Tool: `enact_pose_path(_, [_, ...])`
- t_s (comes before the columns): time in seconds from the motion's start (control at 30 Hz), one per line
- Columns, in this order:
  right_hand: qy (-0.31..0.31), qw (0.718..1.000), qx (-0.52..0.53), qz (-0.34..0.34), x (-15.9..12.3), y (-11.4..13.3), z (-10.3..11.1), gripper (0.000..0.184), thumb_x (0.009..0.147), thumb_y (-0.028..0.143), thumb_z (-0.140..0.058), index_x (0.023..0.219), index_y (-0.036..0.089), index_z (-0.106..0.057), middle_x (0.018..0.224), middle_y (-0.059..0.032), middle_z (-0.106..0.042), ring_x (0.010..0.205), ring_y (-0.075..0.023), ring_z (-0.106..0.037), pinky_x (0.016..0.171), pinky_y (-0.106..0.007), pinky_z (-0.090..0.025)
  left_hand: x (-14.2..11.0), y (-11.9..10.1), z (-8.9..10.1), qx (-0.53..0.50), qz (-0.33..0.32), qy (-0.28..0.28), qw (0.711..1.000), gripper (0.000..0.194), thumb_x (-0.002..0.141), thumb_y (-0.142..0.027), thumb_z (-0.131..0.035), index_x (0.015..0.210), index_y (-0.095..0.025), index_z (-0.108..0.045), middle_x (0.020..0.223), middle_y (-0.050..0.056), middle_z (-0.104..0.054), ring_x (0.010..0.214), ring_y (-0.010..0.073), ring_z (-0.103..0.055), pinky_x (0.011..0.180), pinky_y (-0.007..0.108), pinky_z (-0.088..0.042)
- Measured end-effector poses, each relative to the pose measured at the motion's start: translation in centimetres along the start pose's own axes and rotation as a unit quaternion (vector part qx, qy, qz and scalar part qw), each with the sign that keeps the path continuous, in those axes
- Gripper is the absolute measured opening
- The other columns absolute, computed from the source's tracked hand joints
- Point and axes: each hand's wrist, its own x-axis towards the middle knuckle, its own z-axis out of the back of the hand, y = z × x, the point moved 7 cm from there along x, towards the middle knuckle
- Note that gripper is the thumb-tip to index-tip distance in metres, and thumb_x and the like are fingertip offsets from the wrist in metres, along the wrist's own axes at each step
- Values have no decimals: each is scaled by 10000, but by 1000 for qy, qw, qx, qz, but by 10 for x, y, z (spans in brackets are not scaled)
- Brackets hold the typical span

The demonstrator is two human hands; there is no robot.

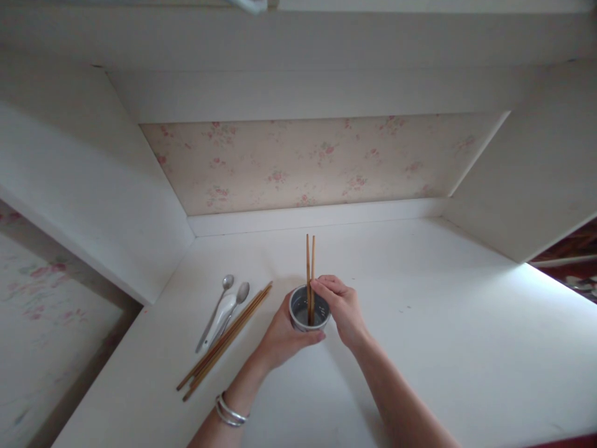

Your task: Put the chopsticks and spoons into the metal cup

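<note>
A grey cup (298,318) with small holes in its wall stands in the middle of the white desk. My left hand (284,333) is wrapped round its left and near side, thumb across the front. Two wooden chopsticks (308,264) rise upright from inside the cup, their lower ends within it. With thumb and fingers, my right hand (339,303) pinches the chopsticks just above the rim. To the left lie several more wooden chopsticks (228,342) in a slanted bundle, beside a white spoon (219,318) and two metal spoons (242,292).
The white desk (443,348) is bounded by a side panel (93,168) on the left, another panel (527,155) on the right, and a flowered back wall (321,162). A shelf edge (298,43) spans the top.
</note>
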Motion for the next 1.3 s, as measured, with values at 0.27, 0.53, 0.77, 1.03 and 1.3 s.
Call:
enact_pose_path(0.27, [-25,999,8,24,-1,4,6,264,755,448,-719,716,190,-764,889,-44,-632,815,-175,-575,703,-276,-450,0,2,2,6,13,-6,1000,750,611,-201,-845,1266,-228,-480,1274,84,-598,1210,287,-527,1056,451,-370])
enact_pose_path(0.53, [1,999,-32,24,0,1,4,227,768,429,-714,731,214,-776,893,-48,-645,845,-188,-595,736,-297,-452,1,1,-1,-8,5,0,1000,767,621,-203,-840,1287,-210,-461,1295,98,-587,1222,282,-525,1058,439,-369])
enact_pose_path(0.77, [15,1000,-21,16,0,0,3,221,777,416,-712,715,213,-775,906,-56,-655,862,-198,-599,759,-313,-452,0,0,-1,3,7,-2,1000,761,620,-200,-841,1279,-220,-462,1300,93,-583,1220,268,-528,1062,427,-369])
enact_pose_path(1.03, [8,998,-48,29,-1,3,4,264,796,439,-684,700,208,-767,911,-58,-652,841,-199,-596,737,-317,-450,0,-1,-1,-3,8,2,1000,755,633,-207,-834,1287,-213,-457,1284,96,-592,1213,281,-529,1058,444,-373])
enact_pose_path(1.3, [2,999,-34,18,0,3,4,195,750,405,-727,746,213,-757,901,-50,-672,863,-210,-606,736,-317,-457,0,2,0,6,6,-3,1000,761,629,-193,-836,1288,-221,-457,1300,90,-583,1220,268,-526,1059,430,-380])
